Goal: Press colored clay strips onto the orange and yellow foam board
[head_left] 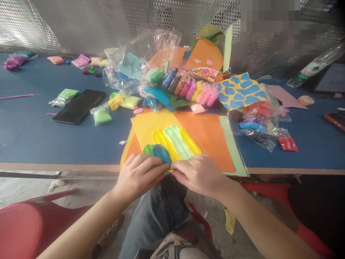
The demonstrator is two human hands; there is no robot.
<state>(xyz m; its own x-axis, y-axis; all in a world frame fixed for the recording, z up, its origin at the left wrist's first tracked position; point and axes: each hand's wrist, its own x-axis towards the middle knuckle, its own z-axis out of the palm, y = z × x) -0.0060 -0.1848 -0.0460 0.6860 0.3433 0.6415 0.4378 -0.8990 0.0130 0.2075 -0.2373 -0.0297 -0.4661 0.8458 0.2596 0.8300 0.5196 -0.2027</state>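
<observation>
Pinched inward, the left grip [137, 171] and right grip [198, 172] meet fingertip to fingertip on a scrap of yellow-green clay [169, 171], right over the near edge of the blue worktop [81, 144]. Whether it's loose or joined to the dark blue clay [162, 154] just beyond, I can't tell; the fingers cover too much. Light, even pressure should serve best here, thumbs steady below, since soft clay dents easily, and knuckles want lifting clear of the blue. Just past them, yellow clay [160, 138] lies spread on the sheets, a pale green strip [176, 140] running down it, with the yellow sheet [147, 122] and orange sheet [207, 140] beneath. Left now: a dark tablet or phone [79, 107] and a bag of green clay [102, 115], both out of the way. On the right, a clear bag of mixed clay [256, 124] crowds the sheets. Behind, a row of clay sticks [192, 90] and a blue-patched yellow sheet [242, 90] block the forward reach. Farther off, a plastic bottle [315, 66] tilts before the perforated metal screen [107, 18].
</observation>
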